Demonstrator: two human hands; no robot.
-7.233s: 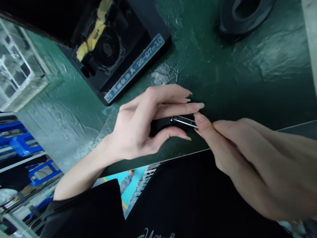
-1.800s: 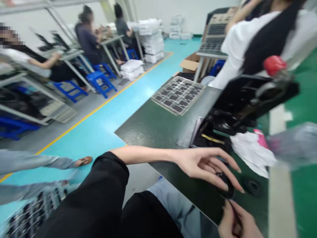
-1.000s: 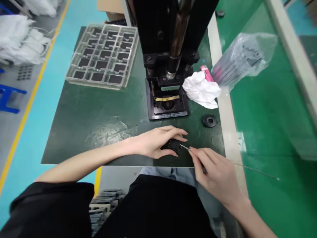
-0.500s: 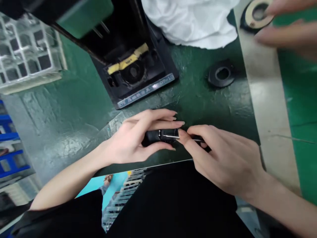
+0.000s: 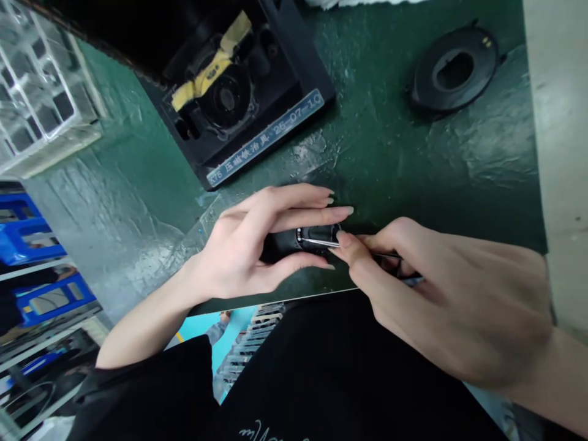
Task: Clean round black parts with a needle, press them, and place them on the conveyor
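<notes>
A small black device [image 5: 281,245] lies near the table's front edge, with my left hand [image 5: 248,245] closed round it, fingers along its far side and thumb along its near side. Small bright dots show on its upper face. My right hand [image 5: 427,288] pinches thin metal tweezers [image 5: 321,243], whose tips reach the device beside these dots. Whether the tips grip anything is too small to tell. The right palm hides part of the tweezers' rear.
A black press fixture [image 5: 275,116] with yellow tape stands beyond my hands. A black oval part [image 5: 452,73] lies at the back right. Trays [image 5: 43,79] sit at far left, blue bins [image 5: 50,300] below them. White cloth [image 5: 362,2] shows at the top edge.
The view has come closer to the table and shifted. The tweezers' tips now sit nearer the bright dots. Another person's hand at the upper right is out of view.
</notes>
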